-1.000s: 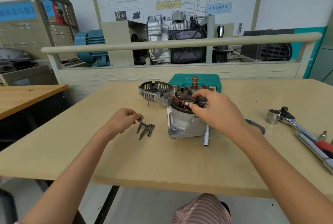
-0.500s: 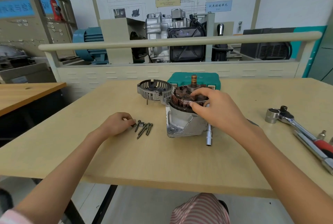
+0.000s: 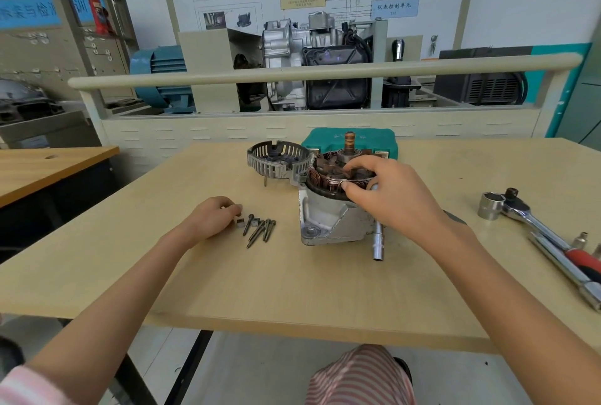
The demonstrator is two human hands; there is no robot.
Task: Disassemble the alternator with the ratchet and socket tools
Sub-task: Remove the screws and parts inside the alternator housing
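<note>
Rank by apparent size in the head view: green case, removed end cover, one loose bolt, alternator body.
1. alternator body, nearer the camera, so its lead over the next is unsure
2. green case, partly hidden behind it
3. removed end cover
4. loose bolt, clearly smallest

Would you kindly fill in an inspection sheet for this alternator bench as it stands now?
Surface: light wooden table, flat.
Job's things: alternator body upright, copper windings exposed; removed end cover lying beside it; bolts and small nut grouped to its left; ratchet with socket at right; extension bar against the body.
Clutter: green tool case behind.
Hands: left hand resting by the nut; right hand gripping the windings' rim.
Cables: nothing seen on the table.
Surroundings: engine display, wall diagrams.
</note>
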